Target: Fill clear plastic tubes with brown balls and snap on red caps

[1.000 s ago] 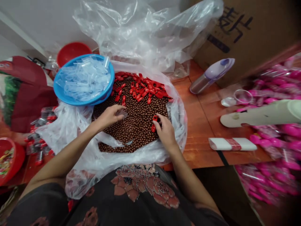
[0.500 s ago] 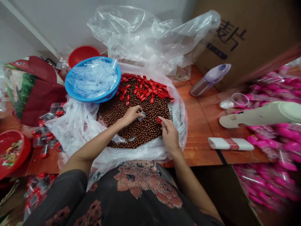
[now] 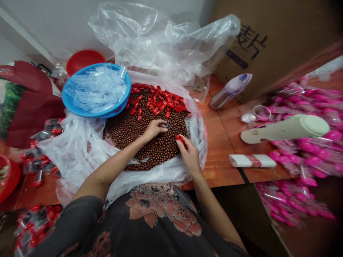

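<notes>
My left hand (image 3: 157, 129) pinches a small clear plastic tube (image 3: 167, 125) just above a heap of small, shiny brown balls (image 3: 148, 152). Between the thumb and fingers of my right hand (image 3: 190, 154) is a red plastic cap (image 3: 180, 139), at the heap's right side, apart from the tube. Whether balls are inside the tube I cannot make out. The heap lies in a spread white plastic bag (image 3: 89, 137). Loose red caps (image 3: 164, 102) cover its far part. A blue basin (image 3: 93, 115) holding many clear tubes (image 3: 100, 91) stands at the far left of the heap.
Red-capped filled tubes (image 3: 40, 160) lie at left near a red bowl (image 3: 16, 178). A steel-and-lilac flask (image 3: 227, 92), a cream bottle (image 3: 281, 129) and a white packet (image 3: 252, 160) are on the right. Pink packages (image 3: 316, 153) pile beyond them. A cardboard box (image 3: 268, 67) stands behind.
The whole view has shifted, so the table's things appear farther left. Over the heap, both hands have moved slightly right. The tube and the red cap have turned a little in my fingers.
</notes>
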`<action>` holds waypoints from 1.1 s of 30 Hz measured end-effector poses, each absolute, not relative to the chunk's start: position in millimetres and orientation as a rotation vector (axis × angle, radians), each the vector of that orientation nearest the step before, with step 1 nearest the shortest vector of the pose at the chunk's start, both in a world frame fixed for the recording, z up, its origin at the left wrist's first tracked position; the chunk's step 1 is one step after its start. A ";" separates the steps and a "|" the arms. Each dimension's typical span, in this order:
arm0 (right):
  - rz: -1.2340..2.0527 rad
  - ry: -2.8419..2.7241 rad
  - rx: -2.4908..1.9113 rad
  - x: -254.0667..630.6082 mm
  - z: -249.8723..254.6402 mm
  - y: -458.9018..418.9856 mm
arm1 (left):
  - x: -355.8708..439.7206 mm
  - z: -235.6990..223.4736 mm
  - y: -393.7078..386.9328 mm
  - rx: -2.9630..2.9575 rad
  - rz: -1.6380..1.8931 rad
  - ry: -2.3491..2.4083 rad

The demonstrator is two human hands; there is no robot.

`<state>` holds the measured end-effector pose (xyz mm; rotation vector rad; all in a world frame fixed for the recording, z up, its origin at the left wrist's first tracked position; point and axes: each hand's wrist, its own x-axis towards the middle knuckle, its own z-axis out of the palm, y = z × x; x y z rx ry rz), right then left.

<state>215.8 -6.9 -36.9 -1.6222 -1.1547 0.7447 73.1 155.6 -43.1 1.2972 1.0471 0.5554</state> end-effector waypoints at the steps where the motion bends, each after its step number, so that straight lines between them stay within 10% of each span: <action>1: 0.753 -1.135 -1.616 215.1 -36.8 -6.6 | 73.4 -43.6 154.9 1.266 0.564 1.030; 33: 0.933 -1.446 -1.259 189.5 31.9 31.5 | 4.1 29.4 69.8 0.733 0.540 0.705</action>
